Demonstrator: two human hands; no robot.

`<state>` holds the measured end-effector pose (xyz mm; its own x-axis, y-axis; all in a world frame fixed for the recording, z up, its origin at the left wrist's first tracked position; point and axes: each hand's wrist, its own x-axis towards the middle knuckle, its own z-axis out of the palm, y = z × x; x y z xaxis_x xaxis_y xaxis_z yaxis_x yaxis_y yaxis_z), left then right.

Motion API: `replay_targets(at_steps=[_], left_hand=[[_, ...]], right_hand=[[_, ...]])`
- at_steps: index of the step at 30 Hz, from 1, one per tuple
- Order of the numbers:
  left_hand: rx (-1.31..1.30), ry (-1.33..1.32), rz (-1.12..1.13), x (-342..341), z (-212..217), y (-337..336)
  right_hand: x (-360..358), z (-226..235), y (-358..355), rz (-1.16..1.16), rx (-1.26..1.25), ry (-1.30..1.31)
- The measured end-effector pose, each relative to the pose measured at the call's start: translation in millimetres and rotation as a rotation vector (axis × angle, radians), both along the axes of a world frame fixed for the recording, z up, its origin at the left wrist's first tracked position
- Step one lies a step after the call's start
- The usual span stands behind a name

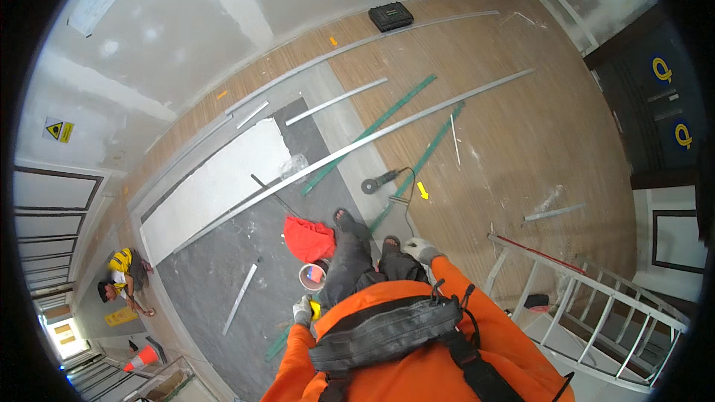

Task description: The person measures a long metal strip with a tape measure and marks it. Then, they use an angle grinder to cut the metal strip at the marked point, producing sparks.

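My left hand [302,313], in a pale glove, is closed on a small yellow object [316,310] beside my left leg; its kind is too small to make out. My right hand [422,250], also gloved, lies over my right knee with nothing visible in it. Just beyond my left hand stands a small bucket [303,277] with orange and blue inside. A crumpled red cloth or bag [309,238] lies against the bucket's far side. Ahead of my feet, an angle grinder [378,182] rests on the floor, its cord running back toward me.
A long metal profile [406,125] crosses the floor, over green strips [398,112]. Left of it lies a white panel [223,179]. An aluminium ladder [588,313] is at right, a black case [390,16] by the far wall. Another person [123,279] crouches at left near a cone [145,356].
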<state>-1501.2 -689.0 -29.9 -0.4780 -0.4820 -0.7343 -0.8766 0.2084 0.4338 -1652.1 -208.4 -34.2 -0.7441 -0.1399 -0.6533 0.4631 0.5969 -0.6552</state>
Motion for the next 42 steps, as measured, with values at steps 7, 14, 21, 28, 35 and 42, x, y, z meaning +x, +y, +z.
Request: replay_targets(at_steps=[7,14,21,28,35,42], left_hand=[[-0.117,-0.082,-0.137,-114.2,4.8,-51.5],[-0.056,-0.040,-0.125,-220.2,12.5,-38.9],[0.013,-0.094,-0.210,-272.3,-22.2,22.9],[0.123,0.041,-0.304,-323.8,-78.5,73.3],[0.121,0.240,-0.555,-393.4,-224.7,84.5],[-0.054,0.163,-0.719,-410.3,-270.0,33.3]], right_hand=[[-61.6,-38.9,-14.1,-0.009,0.060,-0.141],[-154.9,-84.1,-45.2,-0.011,-0.051,-0.126],[-250.8,-125.4,-64.7,0.136,-0.091,0.066],[-314.4,-282.6,-94.2,0.548,0.088,0.027],[-406.1,-508.0,-142.8,0.924,0.240,0.531],[-468.9,-571.5,-293.8,1.112,0.474,0.546]])
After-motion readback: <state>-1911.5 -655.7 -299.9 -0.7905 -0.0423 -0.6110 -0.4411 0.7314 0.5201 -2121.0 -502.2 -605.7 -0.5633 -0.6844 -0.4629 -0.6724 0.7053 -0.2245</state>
